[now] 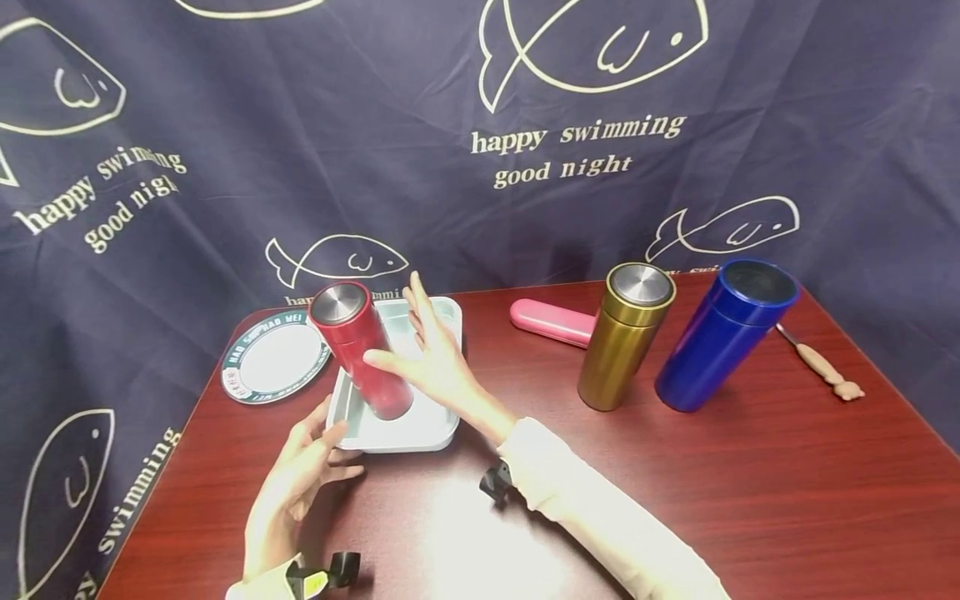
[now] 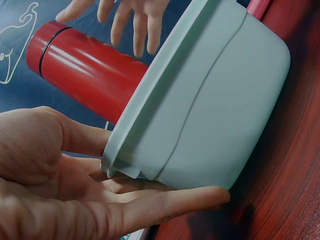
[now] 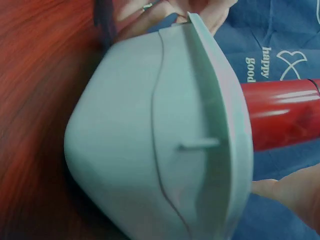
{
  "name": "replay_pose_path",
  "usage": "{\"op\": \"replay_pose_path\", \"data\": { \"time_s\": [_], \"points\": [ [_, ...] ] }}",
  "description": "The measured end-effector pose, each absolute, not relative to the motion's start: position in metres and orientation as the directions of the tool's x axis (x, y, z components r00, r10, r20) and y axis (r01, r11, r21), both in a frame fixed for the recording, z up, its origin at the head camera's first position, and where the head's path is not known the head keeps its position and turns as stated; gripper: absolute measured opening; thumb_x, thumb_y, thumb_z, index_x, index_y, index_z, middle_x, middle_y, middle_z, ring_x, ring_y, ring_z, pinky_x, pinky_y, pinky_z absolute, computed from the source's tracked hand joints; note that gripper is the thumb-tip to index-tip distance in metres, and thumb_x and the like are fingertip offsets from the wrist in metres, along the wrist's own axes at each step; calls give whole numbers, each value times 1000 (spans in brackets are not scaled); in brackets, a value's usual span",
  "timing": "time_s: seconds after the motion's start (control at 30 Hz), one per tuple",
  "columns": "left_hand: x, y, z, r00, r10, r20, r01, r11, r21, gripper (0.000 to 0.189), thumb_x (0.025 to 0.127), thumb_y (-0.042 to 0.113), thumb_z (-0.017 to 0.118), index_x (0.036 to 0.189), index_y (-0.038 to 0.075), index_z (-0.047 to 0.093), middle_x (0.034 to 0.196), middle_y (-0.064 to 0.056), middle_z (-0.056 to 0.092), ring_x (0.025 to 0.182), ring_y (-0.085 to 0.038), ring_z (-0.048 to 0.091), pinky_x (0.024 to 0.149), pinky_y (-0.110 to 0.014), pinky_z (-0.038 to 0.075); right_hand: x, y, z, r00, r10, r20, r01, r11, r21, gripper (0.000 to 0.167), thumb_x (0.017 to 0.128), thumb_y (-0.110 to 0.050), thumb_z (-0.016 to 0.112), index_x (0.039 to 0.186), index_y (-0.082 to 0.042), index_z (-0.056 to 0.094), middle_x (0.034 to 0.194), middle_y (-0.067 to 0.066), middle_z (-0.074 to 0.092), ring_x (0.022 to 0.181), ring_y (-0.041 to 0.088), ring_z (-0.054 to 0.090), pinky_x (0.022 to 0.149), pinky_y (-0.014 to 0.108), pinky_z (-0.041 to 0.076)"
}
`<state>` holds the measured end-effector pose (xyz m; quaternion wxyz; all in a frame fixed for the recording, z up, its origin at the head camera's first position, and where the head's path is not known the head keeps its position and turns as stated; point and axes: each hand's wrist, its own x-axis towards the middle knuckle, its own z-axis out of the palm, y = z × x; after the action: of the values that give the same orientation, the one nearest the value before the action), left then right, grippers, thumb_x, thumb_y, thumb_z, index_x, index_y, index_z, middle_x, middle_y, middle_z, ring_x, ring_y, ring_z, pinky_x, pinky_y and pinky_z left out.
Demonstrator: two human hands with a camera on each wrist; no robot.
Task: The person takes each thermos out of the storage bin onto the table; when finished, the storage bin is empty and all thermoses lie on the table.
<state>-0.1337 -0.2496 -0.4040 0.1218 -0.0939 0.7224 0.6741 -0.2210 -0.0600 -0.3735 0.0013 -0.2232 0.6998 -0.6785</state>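
A red vacuum flask (image 1: 363, 362) with a silver-topped lid stands inside a pale blue-green plastic basin (image 1: 427, 432). My left hand (image 1: 300, 467) grips the basin at its near left corner. In the left wrist view, the thumb of that left hand (image 2: 95, 165) is at the rim of the basin (image 2: 215, 105) and the fingers reach underneath. Over the basin, to the right of the flask, my right hand (image 1: 442, 367) has its fingers spread and straight. Its thumb points at the flask; whether they touch I cannot tell.
Left of the basin lies a round plate (image 1: 281, 358) with a lettered teal rim. To the right stand a gold flask (image 1: 618, 358) and a blue flask (image 1: 712, 350), with a pink case (image 1: 551, 321) behind. A wooden-handled tool (image 1: 821, 364) lies at the far right. Dark blue cloth (image 1: 420, 167) hangs behind the table.
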Motion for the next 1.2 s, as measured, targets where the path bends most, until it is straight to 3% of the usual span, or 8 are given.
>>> {"op": "replay_pose_path", "data": {
  "time_s": [0.17, 0.3, 0.47, 0.7, 1.2],
  "points": [
    [-134, -250, -404, -954, 31, -300, -297, 70, 952, 50, 104, 7, 35, 152, 7, 21, 136, -32, 40, 105, -41, 62, 84, -58, 52, -223, -73, -376, -900, -332, 284, -326, 79, -942, 109, 77, -23, 84, 157, -32, 11, 159, 2, 28, 143, 11, 29, 114, 37, 31],
    [-134, -250, -405, -954, 32, -299, -296, 68, 953, 50, 105, 7, 34, 153, 7, 20, 136, -33, 40, 106, -42, 61, 83, -58, 52, -223, -80, -377, -890, -344, 299, -363, 139, -921, 103, 77, -27, 83, 157, -30, 17, 156, 1, 33, 141, 11, 33, 113, 35, 32],
    [-134, -249, -405, -955, 32, -294, -291, 65, 954, 50, 104, 6, 34, 153, 6, 19, 137, -33, 40, 107, -42, 61, 83, -59, 51, -223, -87, -377, -890, -335, 309, -381, 178, -907, 91, 79, -31, 82, 154, -29, 29, 147, -3, 48, 130, 11, 48, 106, 33, 40],
    [-134, -248, -404, -953, 29, -302, -299, 65, 952, 51, 104, 6, 33, 153, 6, 19, 136, -34, 41, 107, -42, 61, 84, -61, 51, -223, -92, -380, -895, -295, 334, -391, 163, -906, 76, 79, -28, 82, 144, -24, 45, 131, -3, 60, 112, 11, 58, 95, 28, 47],
    [-132, -247, -406, -953, 8, -304, -302, 76, 950, 52, 104, 7, 35, 154, 6, 18, 134, -32, 43, 102, -37, 63, 81, -57, 53, -212, -78, -367, -919, -217, 329, -359, 114, -926, 76, 78, -24, 83, 145, -18, 46, 130, 2, 62, 117, 13, 58, 98, 30, 47]
  ]
}}
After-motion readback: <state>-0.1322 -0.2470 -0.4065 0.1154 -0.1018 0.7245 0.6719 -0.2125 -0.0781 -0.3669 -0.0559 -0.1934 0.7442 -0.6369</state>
